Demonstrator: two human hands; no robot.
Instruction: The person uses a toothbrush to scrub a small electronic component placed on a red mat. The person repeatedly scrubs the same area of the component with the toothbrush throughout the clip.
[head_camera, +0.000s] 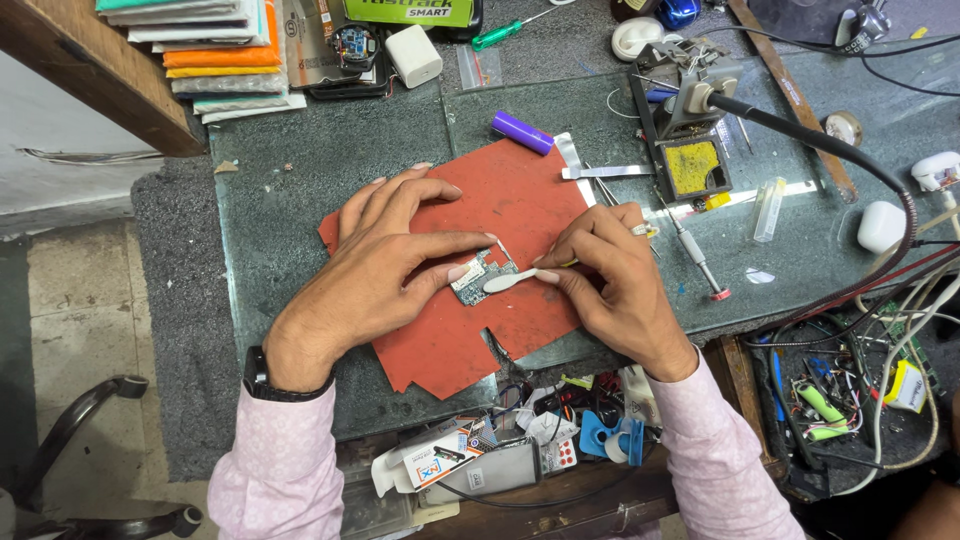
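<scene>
Head view. Small circuit board (477, 277) lying flat on a red mat (520, 200) at the middle of the workbench (300, 170), toward its front edge. Left hand (385, 265), fingers spread, pins the board with thumb and forefinger. Right hand (610, 280), curled closed, pinches a white brush (508, 281) whose head rests on the board. Board judged light, rigid, fragile: best held by its bare edges.
</scene>
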